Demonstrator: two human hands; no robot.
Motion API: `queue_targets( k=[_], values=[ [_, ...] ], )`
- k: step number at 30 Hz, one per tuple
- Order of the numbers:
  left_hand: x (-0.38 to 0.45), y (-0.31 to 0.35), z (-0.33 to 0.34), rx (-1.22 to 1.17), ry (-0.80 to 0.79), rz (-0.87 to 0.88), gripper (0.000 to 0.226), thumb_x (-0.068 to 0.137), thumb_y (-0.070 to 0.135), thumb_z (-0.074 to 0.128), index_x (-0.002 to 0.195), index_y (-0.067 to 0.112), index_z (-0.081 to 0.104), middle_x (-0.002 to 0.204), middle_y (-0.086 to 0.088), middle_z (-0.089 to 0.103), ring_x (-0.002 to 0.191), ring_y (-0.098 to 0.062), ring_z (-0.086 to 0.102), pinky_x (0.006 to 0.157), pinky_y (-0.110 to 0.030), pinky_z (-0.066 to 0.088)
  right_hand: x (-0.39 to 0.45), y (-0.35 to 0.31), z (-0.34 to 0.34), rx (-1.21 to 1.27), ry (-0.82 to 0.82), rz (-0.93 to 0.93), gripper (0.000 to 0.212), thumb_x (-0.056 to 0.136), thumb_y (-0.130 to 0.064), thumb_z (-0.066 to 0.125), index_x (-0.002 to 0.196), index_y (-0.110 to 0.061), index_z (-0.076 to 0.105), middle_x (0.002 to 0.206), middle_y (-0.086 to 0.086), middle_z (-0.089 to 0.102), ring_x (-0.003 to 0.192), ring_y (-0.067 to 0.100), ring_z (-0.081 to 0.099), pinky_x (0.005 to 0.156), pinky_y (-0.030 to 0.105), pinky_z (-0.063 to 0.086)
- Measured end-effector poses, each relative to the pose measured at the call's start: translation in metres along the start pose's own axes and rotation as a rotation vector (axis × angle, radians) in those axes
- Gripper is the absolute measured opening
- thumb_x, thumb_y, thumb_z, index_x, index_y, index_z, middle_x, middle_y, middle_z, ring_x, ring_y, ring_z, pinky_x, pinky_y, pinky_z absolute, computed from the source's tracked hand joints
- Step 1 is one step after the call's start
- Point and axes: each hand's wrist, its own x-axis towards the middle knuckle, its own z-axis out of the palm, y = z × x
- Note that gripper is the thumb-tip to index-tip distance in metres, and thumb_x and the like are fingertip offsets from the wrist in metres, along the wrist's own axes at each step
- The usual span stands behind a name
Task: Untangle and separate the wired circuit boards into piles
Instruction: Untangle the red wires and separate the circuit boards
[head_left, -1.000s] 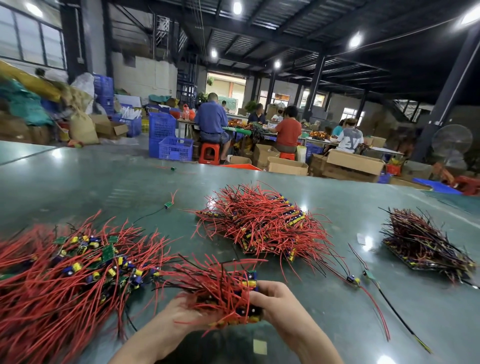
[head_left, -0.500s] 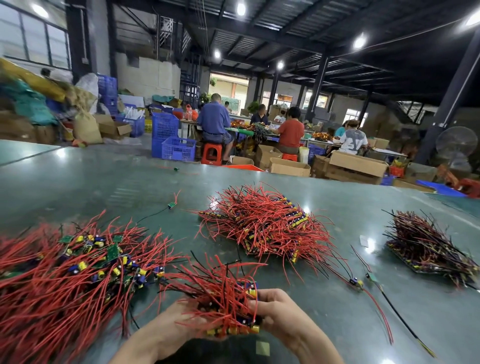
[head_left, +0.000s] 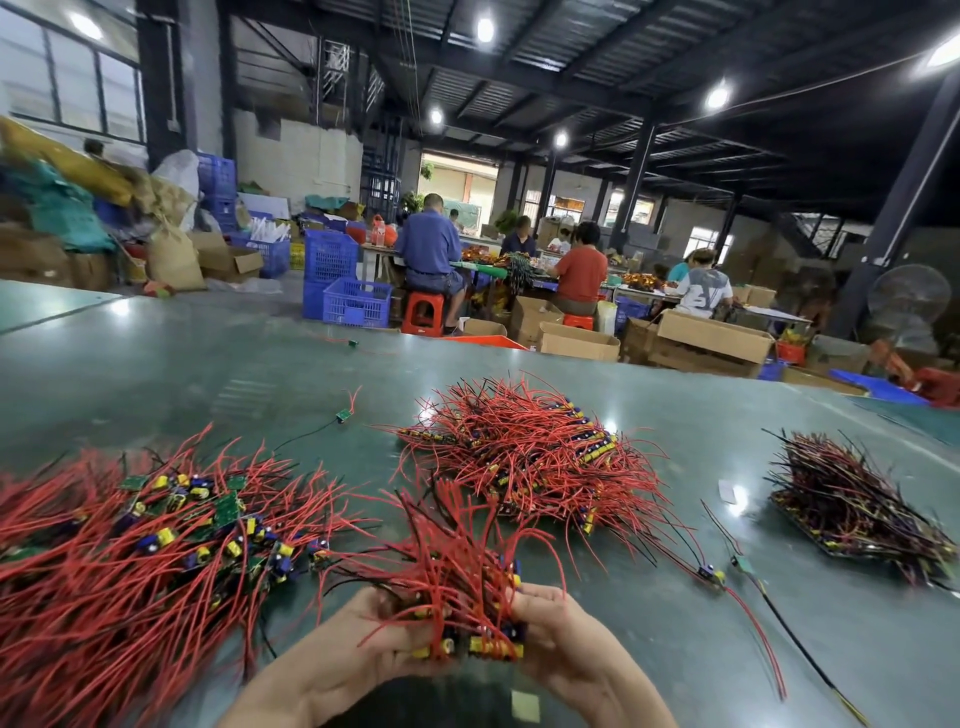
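A bundle of red-wired circuit boards is held just above the green table at the near edge. My left hand grips its left side and my right hand grips its right side; the wires fan upward and away from me. A big tangled heap of red-wired boards lies to the left. A tidier red-wired pile sits in the middle beyond my hands. A dark-wired pile lies at the right.
Two loose boards with long wires lie right of my hands. A single small board lies farther back on the left. A white scrap lies near the table edge. People sit at benches among crates and cartons beyond the table.
Both hands have kept hold of the bundle and pressed it together, so its boards now sit lower between my palms and its wires stand more upright.
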Motion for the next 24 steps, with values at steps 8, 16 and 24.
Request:
queue_targets(
  k=[8,16,24],
  values=[
    [0.002,0.018,0.011,-0.238,0.182,0.081,0.032,0.063,-0.006,0.062,0.095,-0.013,0.059,0.088,-0.029,0.069,0.069,-0.033,0.071,0.055,-0.035,0.059,0.007,-0.008,-0.010,0.158,0.365,-0.084,0.019,0.081,-0.004,0.054,0.095,0.001,0.067,0.074,0.013,0.072,0.056,0.021,0.068,0.057,0.030,0.054],
    [-0.006,0.033,0.003,-0.428,0.101,0.213,0.026,0.072,0.000,0.052,0.086,-0.003,0.074,0.090,-0.022,0.071,0.076,-0.026,0.072,0.060,-0.031,0.059,0.005,-0.010,-0.028,-0.029,0.622,-0.285,0.014,0.089,-0.008,0.059,0.086,0.002,0.068,0.071,0.009,0.072,0.058,0.016,0.066,0.054,0.021,0.055],
    [-0.012,0.031,0.024,-0.323,-0.020,-0.030,0.033,0.065,0.011,0.061,0.092,-0.008,0.060,0.074,-0.018,0.059,0.053,-0.021,0.056,0.052,-0.035,0.055,-0.001,-0.004,-0.023,-1.339,1.091,-0.323,0.018,0.089,-0.028,0.057,0.099,-0.020,0.070,0.098,0.001,0.065,0.108,0.028,0.045,0.078,0.027,0.030]
  ],
)
